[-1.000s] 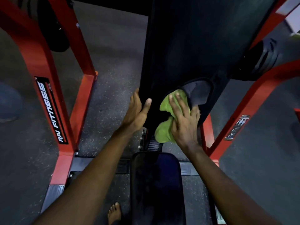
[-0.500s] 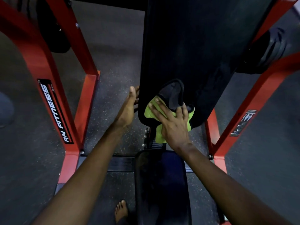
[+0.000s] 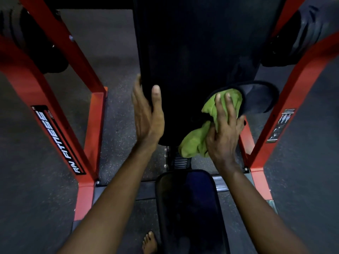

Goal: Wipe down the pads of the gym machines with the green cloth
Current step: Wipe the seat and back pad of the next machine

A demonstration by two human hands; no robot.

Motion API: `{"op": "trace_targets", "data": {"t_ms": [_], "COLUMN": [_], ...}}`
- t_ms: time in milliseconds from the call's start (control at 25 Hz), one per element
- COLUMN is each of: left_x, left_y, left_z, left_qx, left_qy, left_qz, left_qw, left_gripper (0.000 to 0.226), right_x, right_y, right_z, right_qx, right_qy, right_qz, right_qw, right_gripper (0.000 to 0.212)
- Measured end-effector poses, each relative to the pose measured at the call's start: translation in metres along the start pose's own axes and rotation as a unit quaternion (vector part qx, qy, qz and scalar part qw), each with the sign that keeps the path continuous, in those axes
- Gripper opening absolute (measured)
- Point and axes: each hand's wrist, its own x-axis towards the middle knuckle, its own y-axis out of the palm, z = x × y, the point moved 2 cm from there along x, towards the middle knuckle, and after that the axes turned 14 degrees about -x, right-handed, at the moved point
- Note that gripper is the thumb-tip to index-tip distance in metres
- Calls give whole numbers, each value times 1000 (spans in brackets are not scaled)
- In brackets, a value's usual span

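Left hand (image 3: 146, 114) is clasping the pad (image 3: 183, 52) by its edge; right hand (image 3: 223, 132), fingers (image 3: 229, 107) flat, is pressing the soft, limp cloth (image 3: 194, 143), best palmed mid-bunch.

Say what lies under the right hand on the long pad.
The green cloth, pressed by the right hand onto the long black pad. The pad surface beneath the cloth is covered.
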Motion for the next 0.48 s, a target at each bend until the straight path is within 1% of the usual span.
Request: {"op": "trace_targets", "data": {"t_ms": [40, 160, 240, 320, 360, 400, 480], "left_x": [10, 30, 30, 29, 29, 30, 29], "left_y": [4, 18, 21, 22, 22, 22, 23], "left_z": [-6, -15, -15, -15, -16, -15, -14], "left_qx": [-9, -33, -15, -4, 4, 11, 19], "left_qy": [23, 23, 34, 39, 41, 41, 38], "left_qz": [-10, -87, -124, -123, -123, -128, -141], "left_qw": [1000, 995, 992, 992, 991, 991, 989], "left_gripper": [55, 49, 47, 48, 49, 51, 52], "right_x": [13, 36, 26, 14, 16, 25, 53], "right_y": [-5, -13, -9, -7, -10, -15, -28], "right_z": [4, 14, 13, 3, -1, -1, 6], "right_qx": [9, 17, -3, -39, -39, -31, 2], "right_qy": [7, 11, -45, -106, -116, -105, -43], "right_qz": [-22, -58, -37, 4, 13, 6, -25], "right_qw": [1000, 998, 998, 994, 992, 994, 999], "right_gripper": [88, 85, 86, 90, 91, 90, 87]}}
